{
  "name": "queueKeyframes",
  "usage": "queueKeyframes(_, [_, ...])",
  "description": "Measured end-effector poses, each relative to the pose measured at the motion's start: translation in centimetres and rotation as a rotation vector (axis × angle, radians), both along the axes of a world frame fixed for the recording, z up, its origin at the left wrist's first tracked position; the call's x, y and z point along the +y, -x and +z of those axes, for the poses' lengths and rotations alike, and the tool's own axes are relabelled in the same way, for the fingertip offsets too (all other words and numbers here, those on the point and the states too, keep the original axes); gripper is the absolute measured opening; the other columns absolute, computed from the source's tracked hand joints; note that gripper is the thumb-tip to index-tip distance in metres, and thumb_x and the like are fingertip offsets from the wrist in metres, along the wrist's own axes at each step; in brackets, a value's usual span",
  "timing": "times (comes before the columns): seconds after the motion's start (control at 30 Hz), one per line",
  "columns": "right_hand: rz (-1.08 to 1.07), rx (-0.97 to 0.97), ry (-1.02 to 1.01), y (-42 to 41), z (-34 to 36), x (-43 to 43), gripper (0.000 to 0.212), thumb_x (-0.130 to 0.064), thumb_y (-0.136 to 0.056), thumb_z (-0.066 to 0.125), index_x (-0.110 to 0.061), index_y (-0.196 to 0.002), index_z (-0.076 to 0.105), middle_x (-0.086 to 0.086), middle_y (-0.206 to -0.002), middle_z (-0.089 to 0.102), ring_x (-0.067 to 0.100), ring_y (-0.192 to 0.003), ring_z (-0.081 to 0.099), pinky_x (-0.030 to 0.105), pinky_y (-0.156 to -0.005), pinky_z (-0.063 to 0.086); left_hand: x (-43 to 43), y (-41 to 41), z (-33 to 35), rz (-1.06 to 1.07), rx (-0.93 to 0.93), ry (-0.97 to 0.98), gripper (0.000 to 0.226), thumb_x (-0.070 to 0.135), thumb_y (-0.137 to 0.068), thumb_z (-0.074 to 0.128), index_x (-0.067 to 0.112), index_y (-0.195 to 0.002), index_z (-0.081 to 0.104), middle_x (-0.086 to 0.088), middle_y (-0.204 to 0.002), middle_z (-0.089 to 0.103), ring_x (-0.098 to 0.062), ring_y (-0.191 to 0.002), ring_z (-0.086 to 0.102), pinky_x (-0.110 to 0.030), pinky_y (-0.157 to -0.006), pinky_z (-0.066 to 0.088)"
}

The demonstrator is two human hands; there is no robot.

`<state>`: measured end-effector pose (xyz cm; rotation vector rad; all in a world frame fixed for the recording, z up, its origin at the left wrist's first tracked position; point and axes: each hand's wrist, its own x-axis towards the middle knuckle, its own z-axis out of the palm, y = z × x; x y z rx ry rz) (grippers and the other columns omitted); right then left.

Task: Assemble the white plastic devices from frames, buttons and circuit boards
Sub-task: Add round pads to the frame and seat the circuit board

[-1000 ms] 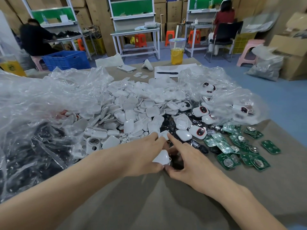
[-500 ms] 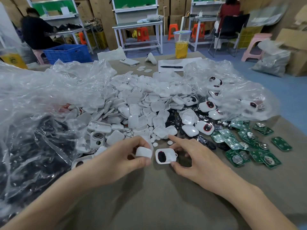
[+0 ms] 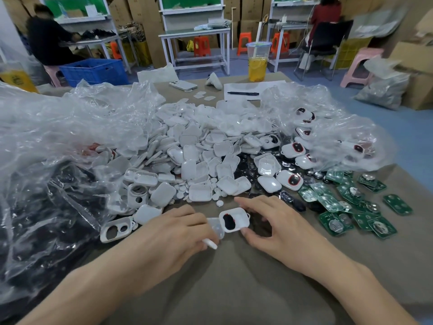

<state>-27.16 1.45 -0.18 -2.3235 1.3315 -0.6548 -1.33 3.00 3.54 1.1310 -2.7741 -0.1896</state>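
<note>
Left hand (image 3: 178, 231) gripping half-hidden white shell (image 3: 215, 227), right hand (image 3: 281, 227) pinching white frame (image 3: 241, 216), dark button (image 3: 228, 221) inside indistinct

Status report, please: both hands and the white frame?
Left hand grips white cover. Right hand pinches white frame, black button inside. Parts pile close behind.

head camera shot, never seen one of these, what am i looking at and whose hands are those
No machine here: the single picture comes from a camera worn on a person's head, looking down at their own two hands. The table holds a pile of white plastic shells, green circuit boards to the right, dark buttons between them, and clear plastic bags. The left hand grips a white plastic piece; the right hand pinches a white frame with a dark part set in it.
</note>
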Motion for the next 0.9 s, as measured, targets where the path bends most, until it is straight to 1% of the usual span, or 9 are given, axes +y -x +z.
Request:
queueKeyframes(0.07, [-0.002,0.009,0.005,0.0,0.1,0.0,0.051,-0.037,-0.092,0.066,-0.038,-0.141,0.050,-0.023,-0.121,0.055,-0.002,-0.110,0.045,0.002,-0.094,0.027,0.9,-0.3,-0.2,-0.002,0.039,0.029,0.023,0.036,-0.104,0.041,0.036,-0.110,0.063,0.023,-0.111,0.059,-0.006,-0.101,0.055,-0.019,-0.088,0.042])
queueKeyframes(0.2, [-0.003,0.006,0.004,-0.1,0.2,0.1,0.049,-0.038,-0.092,0.066,-0.038,-0.139,0.053,-0.023,-0.120,0.054,-0.002,-0.111,0.045,0.001,-0.095,0.025,2.1,-1.2,-1.3,0.020,0.109,0.026,0.024,0.030,-0.103,0.044,0.033,-0.115,0.064,0.020,-0.122,0.054,-0.004,-0.108,0.052,-0.014,-0.090,0.040])
queueKeyframes(0.4, [-0.044,0.046,0.030,0.0,0.1,0.5,0.053,-0.045,-0.091,0.062,-0.032,-0.141,0.052,-0.016,-0.119,0.053,0.003,-0.114,0.043,0.001,-0.097,0.022,2.9,-2.7,-1.7,0.130,0.167,0.111,0.034,0.024,-0.101,0.041,0.023,-0.119,0.070,0.010,-0.115,0.061,-0.011,-0.102,0.060,-0.016,-0.089,0.043])
queueKeyframes(0.47, [-0.065,0.057,0.035,0.0,0.1,0.6,0.056,-0.050,-0.089,0.059,-0.032,-0.141,0.052,-0.016,-0.117,0.052,0.002,-0.113,0.041,-0.001,-0.096,0.021,3.3,-3.2,-1.8,0.136,0.164,0.078,0.037,0.022,-0.099,0.041,0.020,-0.124,0.069,0.011,-0.121,0.061,-0.009,-0.110,0.060,-0.016,-0.094,0.043])
queueKeyframes(0.57, [-0.072,0.070,0.024,0.1,0.0,0.6,0.059,-0.057,-0.088,0.057,-0.035,-0.142,0.051,-0.020,-0.118,0.048,-0.002,-0.115,0.038,-0.002,-0.095,0.020,4.2,-4.0,-2.2,0.128,0.162,0.005,0.047,0.019,-0.092,0.044,0.019,-0.136,0.062,0.013,-0.140,0.053,-0.002,-0.127,0.051,-0.014,-0.105,0.036])
queueKeyframes(0.67, [-0.062,0.063,0.006,0.1,0.1,0.4,0.062,-0.061,-0.086,0.055,-0.036,-0.143,0.049,-0.022,-0.122,0.048,-0.001,-0.118,0.038,0.001,-0.099,0.020,4.7,-4.6,-2.5,0.198,0.252,-0.009,0.048,0.024,-0.095,0.045,0.018,-0.141,0.056,0.014,-0.145,0.048,0.000,-0.131,0.049,-0.012,-0.106,0.034])
queueKeyframes(0.73, [-0.056,0.067,-0.001,0.2,0.2,0.2,0.062,-0.060,-0.086,0.055,-0.036,-0.143,0.049,-0.023,-0.121,0.049,0.001,-0.116,0.040,0.005,-0.099,0.024,4.3,-4.6,-2.4,0.269,0.339,-0.004,0.045,0.032,-0.097,0.045,0.022,-0.140,0.056,0.020,-0.138,0.050,0.003,-0.121,0.054,-0.009,-0.099,0.037])
queueKeyframes(0.8, [-0.053,0.062,-0.006,0.2,0.3,0.1,0.059,-0.055,-0.088,0.058,-0.036,-0.143,0.049,-0.025,-0.118,0.050,0.001,-0.112,0.042,0.004,-0.097,0.026,3.6,-4.0,-2.1,0.314,0.401,-0.004,0.039,0.038,-0.100,0.047,0.027,-0.136,0.058,0.025,-0.129,0.053,0.003,-0.117,0.057,-0.013,-0.096,0.041])
queueKeyframes(0.9, [-0.051,0.056,-0.010,0.2,0.4,0.1,0.058,-0.052,-0.089,0.059,-0.035,-0.144,0.048,-0.026,-0.116,0.050,-0.001,-0.110,0.041,0.001,-0.096,0.024,1.9,-2.6,-1.4,0.321,0.359,-0.044,0.039,0.051,-0.099,0.046,0.036,-0.134,0.055,0.031,-0.125,0.052,0.006,-0.122,0.052,-0.016,-0.099,0.041])
